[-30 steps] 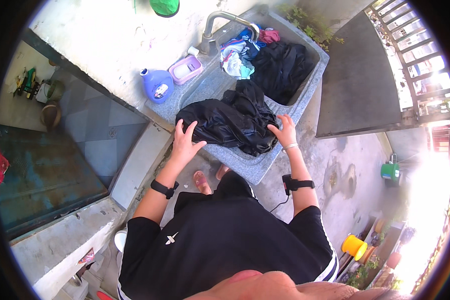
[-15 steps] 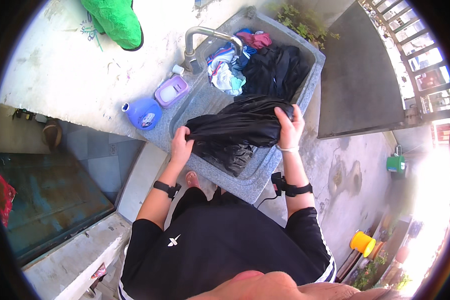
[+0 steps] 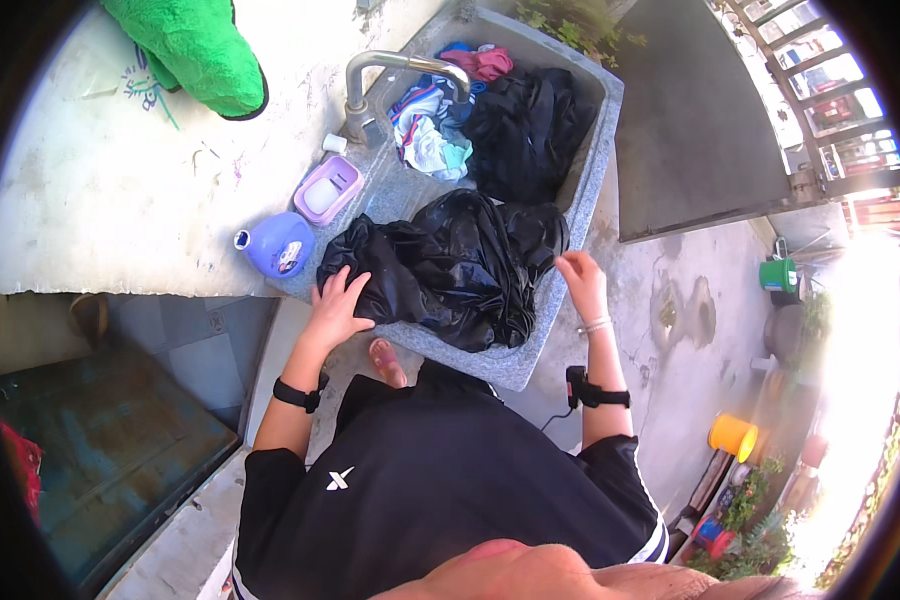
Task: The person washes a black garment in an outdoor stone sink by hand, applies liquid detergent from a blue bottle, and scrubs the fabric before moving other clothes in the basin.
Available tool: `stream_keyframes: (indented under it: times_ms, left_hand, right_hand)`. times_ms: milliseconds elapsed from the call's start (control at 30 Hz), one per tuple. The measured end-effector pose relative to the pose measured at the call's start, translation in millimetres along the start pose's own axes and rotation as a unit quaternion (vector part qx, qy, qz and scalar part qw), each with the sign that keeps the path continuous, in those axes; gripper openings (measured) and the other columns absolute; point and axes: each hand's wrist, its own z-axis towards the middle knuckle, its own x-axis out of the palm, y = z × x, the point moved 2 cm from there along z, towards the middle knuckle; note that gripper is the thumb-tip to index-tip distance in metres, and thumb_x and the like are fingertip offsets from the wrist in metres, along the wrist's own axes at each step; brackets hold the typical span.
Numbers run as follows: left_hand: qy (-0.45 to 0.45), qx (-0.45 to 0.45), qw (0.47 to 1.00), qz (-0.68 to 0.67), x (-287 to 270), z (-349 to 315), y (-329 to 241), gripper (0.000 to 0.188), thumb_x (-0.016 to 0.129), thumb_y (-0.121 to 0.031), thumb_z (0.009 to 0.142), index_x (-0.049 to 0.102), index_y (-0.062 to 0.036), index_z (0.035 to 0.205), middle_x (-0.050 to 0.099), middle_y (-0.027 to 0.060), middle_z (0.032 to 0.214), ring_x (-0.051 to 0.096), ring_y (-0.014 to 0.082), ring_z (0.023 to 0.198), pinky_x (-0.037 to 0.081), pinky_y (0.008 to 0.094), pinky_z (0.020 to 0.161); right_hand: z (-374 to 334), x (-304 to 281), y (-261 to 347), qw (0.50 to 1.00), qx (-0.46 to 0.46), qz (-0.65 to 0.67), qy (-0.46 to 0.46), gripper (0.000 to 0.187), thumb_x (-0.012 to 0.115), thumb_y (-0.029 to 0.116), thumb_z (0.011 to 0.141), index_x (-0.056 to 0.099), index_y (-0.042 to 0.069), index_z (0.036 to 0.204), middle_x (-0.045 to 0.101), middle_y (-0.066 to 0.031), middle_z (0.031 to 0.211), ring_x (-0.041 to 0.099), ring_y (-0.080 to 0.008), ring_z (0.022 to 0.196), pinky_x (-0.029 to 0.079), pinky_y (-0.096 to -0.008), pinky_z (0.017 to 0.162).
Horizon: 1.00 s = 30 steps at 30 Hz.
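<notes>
A shiny wet-looking black garment (image 3: 450, 265) lies bunched in the near, shallow part of the grey stone sink (image 3: 525, 375). My left hand (image 3: 340, 310) rests on its left end, fingers spread. At its right edge, over the sink rim, my right hand (image 3: 584, 285) has its fingers drawn together; whether cloth is between the fingertips is hidden. In the deep far basin sit more black clothing (image 3: 530, 130), a white and light-blue garment (image 3: 435, 140) and a dark pink cloth (image 3: 483, 64).
A curved metal tap (image 3: 405, 60) arches over the basin. Along the sink's left edge stand a purple detergent bottle (image 3: 278, 245), a lilac soap dish (image 3: 328, 190) and a small white cap (image 3: 335, 144). A green plush item (image 3: 195, 55) lies on the pale ledge. A grey metal panel (image 3: 705, 125) stands right.
The black garment, stretched between both hands before, has dropped into a crumpled heap. My left hand has opened onto it, and my right hand has come lower. The view has shifted slightly.
</notes>
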Motion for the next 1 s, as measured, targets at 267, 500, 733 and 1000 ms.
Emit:
stream_keyframes:
  times_ms: [267, 500, 733, 1000]
  left_hand:
    - [-0.109, 0.197, 0.959, -0.174, -11.9, 39.4, -70.6, 0.056, 0.064, -0.008, 0.075, 0.042, -0.0038, 0.126, 0.041, 0.0205, 0.132, 0.040, 0.0367, 0.121, 0.034, 0.0387, 0.103]
    - [0.017, 0.094, 0.994, -0.049, 44.1, 73.1, -73.8, 0.036, 0.065, -0.016, 0.073, 0.055, -0.0079, 0.107, 0.058, 0.0138, 0.100, 0.057, 0.0327, 0.097, 0.047, 0.0413, 0.080]
    - [-0.234, 0.103, 0.956, -0.147, -20.3, 37.4, -38.3, 0.029, 0.058, 0.004, 0.068, 0.054, -0.0066, 0.095, 0.052, 0.0131, 0.084, 0.054, 0.0347, 0.083, 0.044, 0.0409, 0.071]
    - [-0.155, 0.162, 0.969, -0.101, -1.7, 7.3, -22.4, 0.026, 0.052, 0.010, 0.057, 0.053, -0.0051, 0.079, 0.052, 0.0117, 0.098, 0.050, 0.0333, 0.099, 0.040, 0.0416, 0.085]
  right_hand:
    - [44.8, 90.4, 6.9, 0.991, -0.070, -0.106, 0.046, 0.028, 0.066, 0.030, 0.078, 0.061, 0.005, 0.091, 0.064, -0.0145, 0.087, 0.060, -0.0327, 0.087, 0.045, -0.0390, 0.076]
    - [40.0, -3.8, 90.8, 0.903, -0.092, 0.419, -0.033, 0.007, 0.056, 0.009, 0.089, 0.058, 0.004, 0.085, 0.054, 0.0048, 0.078, 0.046, -0.0028, 0.073, 0.038, -0.0183, 0.067]
    - [25.4, -58.0, 42.4, 0.988, -0.099, 0.107, 0.051, 0.015, 0.058, 0.018, 0.086, 0.060, 0.003, 0.084, 0.060, -0.0057, 0.071, 0.057, -0.0192, 0.067, 0.044, -0.0289, 0.063]
    - [35.0, 16.7, 30.6, 0.988, -0.137, -0.077, -0.013, 0.033, 0.064, 0.027, 0.080, 0.057, 0.004, 0.102, 0.062, -0.0166, 0.092, 0.058, -0.0357, 0.089, 0.046, -0.0435, 0.079]
